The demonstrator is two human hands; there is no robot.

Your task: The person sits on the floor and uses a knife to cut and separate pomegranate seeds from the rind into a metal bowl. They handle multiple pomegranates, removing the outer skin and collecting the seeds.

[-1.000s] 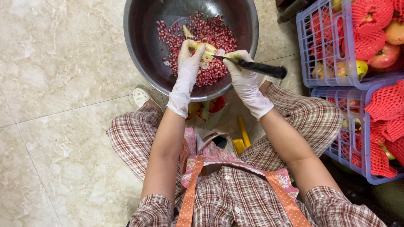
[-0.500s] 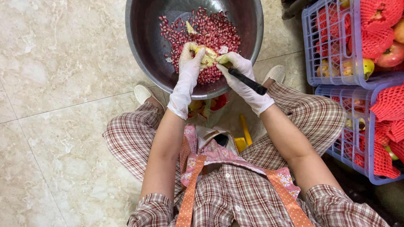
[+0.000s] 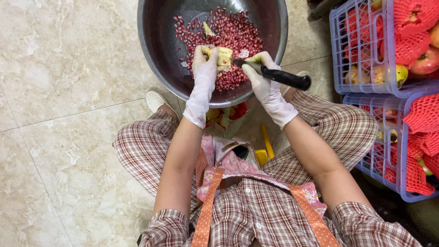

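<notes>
My left hand (image 3: 204,64), in a white glove, grips a pale yellow piece of pomegranate rind (image 3: 224,56) over a big grey metal bowl (image 3: 157,50). My right hand (image 3: 261,73), also gloved, is closed on a knife with a black handle (image 3: 286,77); its tip meets the rind. Red pomegranate seeds (image 3: 228,32) fill the bottom of the bowl, with a small scrap of rind (image 3: 208,30) among them.
Two lilac plastic crates (image 3: 340,50) at the right hold pomegranates in red foam nets (image 3: 416,41). Peel scraps (image 3: 224,114) lie under the bowl between my legs. I sit on a beige marble tile floor (image 3: 68,91), wearing checked clothes and an apron.
The knife handle swung from pointing down-right to nearly level, and both hands stayed over the bowl, working on the rind piece.
</notes>
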